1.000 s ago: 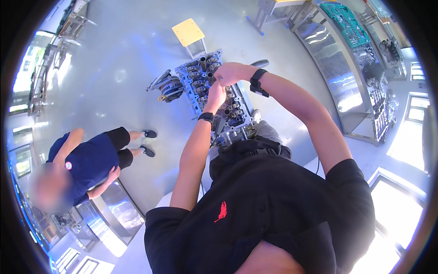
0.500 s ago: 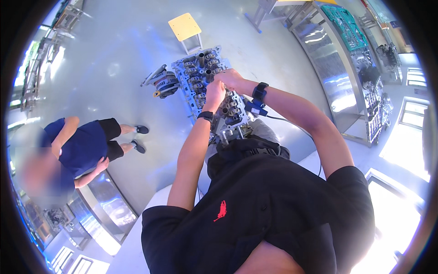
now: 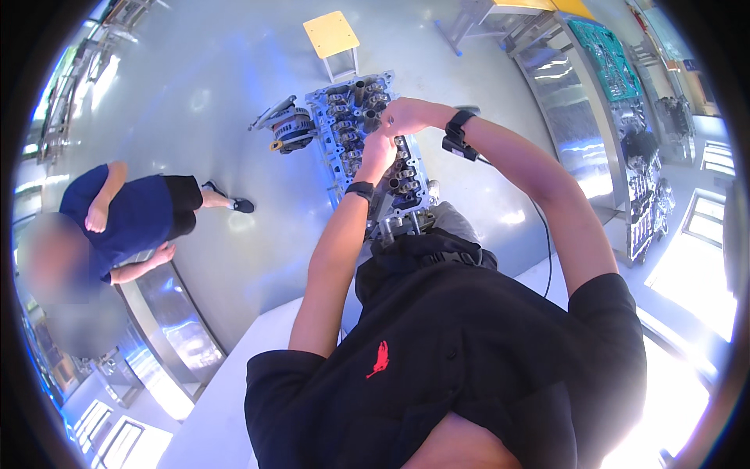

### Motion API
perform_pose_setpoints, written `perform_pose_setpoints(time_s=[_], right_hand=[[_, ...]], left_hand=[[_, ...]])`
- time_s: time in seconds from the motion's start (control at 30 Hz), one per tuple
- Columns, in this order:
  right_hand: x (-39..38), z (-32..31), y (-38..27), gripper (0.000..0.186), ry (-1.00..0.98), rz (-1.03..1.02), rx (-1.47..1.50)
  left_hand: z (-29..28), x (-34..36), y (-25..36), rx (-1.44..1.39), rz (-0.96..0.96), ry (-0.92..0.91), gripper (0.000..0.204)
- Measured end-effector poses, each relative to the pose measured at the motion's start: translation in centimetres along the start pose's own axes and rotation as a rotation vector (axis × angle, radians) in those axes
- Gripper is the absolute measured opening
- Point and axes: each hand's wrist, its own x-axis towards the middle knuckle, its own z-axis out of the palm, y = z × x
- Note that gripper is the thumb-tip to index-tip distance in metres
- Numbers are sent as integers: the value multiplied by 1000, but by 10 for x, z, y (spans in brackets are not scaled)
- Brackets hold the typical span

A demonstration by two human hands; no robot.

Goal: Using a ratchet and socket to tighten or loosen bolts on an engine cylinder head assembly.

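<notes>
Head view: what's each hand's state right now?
Left hand: over the engine; open or closed cannot be told.
Right hand: beside the left; grip hidden, open or closed cannot be told.

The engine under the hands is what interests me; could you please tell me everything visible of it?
The engine is silver-grey and looks metallic, its top exposed, with rows of small parts and dark round openings. It stretches lengthwise toward a yellow stool. A round, ribbed part juts from its left side. The left hand and right hand are close together over its right half; exact contact is hidden.
</notes>
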Motion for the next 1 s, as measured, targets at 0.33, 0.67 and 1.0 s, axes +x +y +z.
perform_pose_setpoints(time_s=[0.33, 0.67, 1.0], right_hand=[[-2, 33, -5, 36, 292, 311, 406], [-6, 26, 13, 37, 215, 181, 343], [-13, 3, -5, 34, 97, 132, 137]], left_hand=[[1, 0, 6, 68, 28, -22, 16], [-1, 3, 0, 1, 127, -26, 19], [-10, -1, 1, 13, 85, -70, 27]])
